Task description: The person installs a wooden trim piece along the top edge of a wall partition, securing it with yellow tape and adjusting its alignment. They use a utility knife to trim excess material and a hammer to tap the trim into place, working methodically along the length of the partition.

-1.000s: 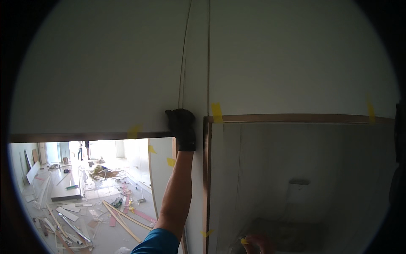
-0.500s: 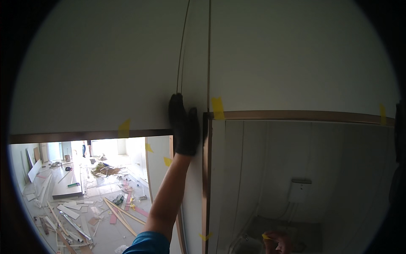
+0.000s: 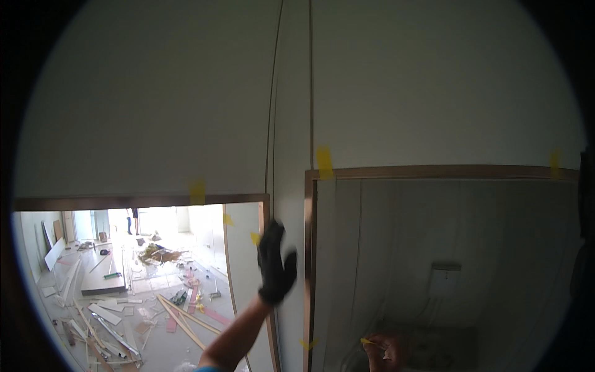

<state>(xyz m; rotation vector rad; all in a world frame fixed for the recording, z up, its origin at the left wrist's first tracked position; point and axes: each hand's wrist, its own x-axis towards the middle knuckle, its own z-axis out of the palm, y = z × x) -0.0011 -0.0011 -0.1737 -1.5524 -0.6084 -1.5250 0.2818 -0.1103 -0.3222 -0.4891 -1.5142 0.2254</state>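
Note:
My left hand [image 3: 277,265], in a dark glove, lies with fingers stretched and thumb apart against the narrow wall strip [image 3: 292,142] between two framed openings. It is beside the upright of the left brown frame [image 3: 263,214]. Low on the right, my bare right hand [image 3: 387,353] pinches a piece of yellow tape [image 3: 367,341]. The right brown frame [image 3: 308,266] stands between the hands. Yellow tape pieces stick on its top left corner [image 3: 325,162], lower down its upright [image 3: 308,344], and above the left opening [image 3: 197,191].
Through the left opening, offcuts and wooden strips [image 3: 183,319] litter the floor around a pale flat panel stack [image 3: 102,282]. People's legs [image 3: 132,221] show far back. A dim room with a white wall-mounted box [image 3: 445,280] lies through the right opening.
My left hand has slid down the wall strip from above the left frame's corner to below it. My right hand, with the yellow tape, appears slightly further left.

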